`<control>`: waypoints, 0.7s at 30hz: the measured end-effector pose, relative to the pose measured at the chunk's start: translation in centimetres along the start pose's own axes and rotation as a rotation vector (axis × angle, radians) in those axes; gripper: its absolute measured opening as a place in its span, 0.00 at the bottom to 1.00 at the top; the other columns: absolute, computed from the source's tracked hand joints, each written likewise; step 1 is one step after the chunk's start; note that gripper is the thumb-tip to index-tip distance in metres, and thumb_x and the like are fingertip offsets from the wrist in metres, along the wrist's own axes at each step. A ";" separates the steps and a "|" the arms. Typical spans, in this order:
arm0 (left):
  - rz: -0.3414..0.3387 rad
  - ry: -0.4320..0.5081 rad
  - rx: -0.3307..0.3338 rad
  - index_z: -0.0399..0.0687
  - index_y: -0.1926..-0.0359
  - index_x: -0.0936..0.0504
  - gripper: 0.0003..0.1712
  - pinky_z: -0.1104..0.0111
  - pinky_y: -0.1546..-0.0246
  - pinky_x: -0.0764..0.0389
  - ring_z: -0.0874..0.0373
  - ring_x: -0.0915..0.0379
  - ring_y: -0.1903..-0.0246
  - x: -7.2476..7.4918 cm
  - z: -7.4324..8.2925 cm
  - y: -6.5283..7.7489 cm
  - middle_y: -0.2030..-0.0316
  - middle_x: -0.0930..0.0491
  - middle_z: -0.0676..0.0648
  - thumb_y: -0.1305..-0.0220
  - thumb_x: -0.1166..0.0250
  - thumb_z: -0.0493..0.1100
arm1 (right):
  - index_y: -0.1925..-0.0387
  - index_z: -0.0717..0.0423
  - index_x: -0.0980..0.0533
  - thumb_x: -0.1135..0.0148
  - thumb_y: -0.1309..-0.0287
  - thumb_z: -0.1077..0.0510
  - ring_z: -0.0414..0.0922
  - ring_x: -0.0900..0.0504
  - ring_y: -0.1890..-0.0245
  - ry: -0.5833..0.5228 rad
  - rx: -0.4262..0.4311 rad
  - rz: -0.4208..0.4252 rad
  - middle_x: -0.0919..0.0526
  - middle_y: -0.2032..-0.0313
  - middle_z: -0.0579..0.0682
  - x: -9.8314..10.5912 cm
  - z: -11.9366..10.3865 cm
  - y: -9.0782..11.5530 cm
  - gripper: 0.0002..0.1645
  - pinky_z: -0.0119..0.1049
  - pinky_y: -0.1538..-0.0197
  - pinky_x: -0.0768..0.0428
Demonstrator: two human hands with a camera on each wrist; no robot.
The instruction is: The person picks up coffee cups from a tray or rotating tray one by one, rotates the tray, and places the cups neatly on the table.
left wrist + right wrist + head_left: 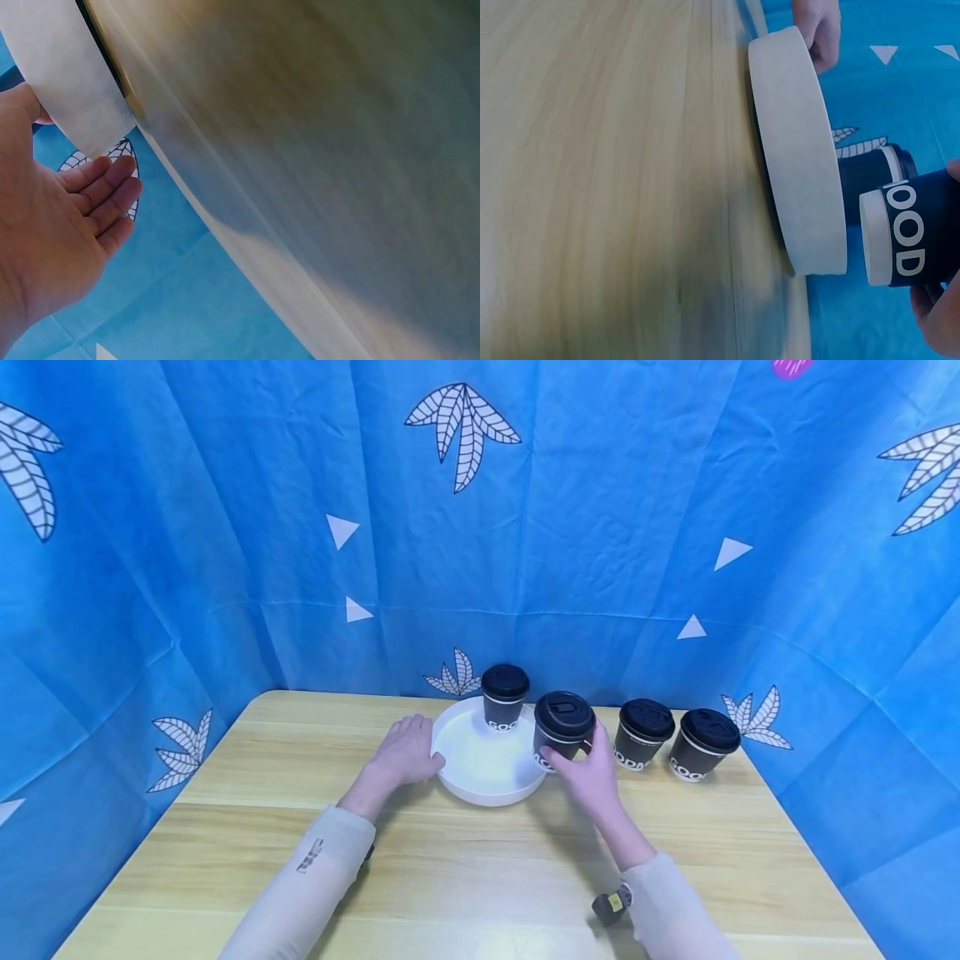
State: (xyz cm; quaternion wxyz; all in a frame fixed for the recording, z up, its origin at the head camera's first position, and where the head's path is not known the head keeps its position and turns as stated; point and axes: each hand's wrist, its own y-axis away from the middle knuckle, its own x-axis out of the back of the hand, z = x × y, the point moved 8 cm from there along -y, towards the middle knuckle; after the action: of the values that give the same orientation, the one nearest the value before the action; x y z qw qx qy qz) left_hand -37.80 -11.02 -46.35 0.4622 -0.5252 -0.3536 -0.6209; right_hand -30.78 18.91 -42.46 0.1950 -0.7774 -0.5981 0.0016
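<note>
My right hand point(588, 768) grips a black paper coffee cup point(562, 727) with a black lid, thumb on its near side. The cup is upright over the right rim of a round white tray point(480, 768); in the right wrist view the white base of the held cup point(876, 238) shows a gap from the tray wall point(799, 157). Another lidded cup point(504, 693) stands inside the tray at the back. At the left rim is my left hand point(407, 752), thumb at the edge; in the left wrist view its relaxed fingers point(105, 195) extend beside the tray wall point(67, 75).
Two more lidded black cups, one nearer point(643, 735) and one farther right point(702, 745), stand right of the tray. A blue patterned cloth point(600, 527) hangs behind and along both sides of the wooden table point(465, 877). A small black device point(611, 906) sits at my right cuff.
</note>
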 end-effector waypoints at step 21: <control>-0.004 0.004 0.003 0.27 0.31 0.34 0.41 0.49 0.30 0.36 0.41 0.35 0.41 0.2 0.2 0.2 0.41 0.28 0.35 0.34 0.38 0.54 | 0.30 0.62 0.36 0.21 0.49 0.63 0.54 0.29 0.35 0.049 0.001 0.033 0.28 0.36 0.60 2.9 1.5 0.6 0.48 0.52 0.29 0.30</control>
State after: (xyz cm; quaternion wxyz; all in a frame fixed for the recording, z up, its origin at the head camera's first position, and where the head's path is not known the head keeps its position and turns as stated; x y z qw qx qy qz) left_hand -37.55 -10.94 -46.09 0.4625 -0.5224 -0.3548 -0.6224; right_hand -29.73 21.93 -43.39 0.2098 -0.7869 -0.5802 -0.0136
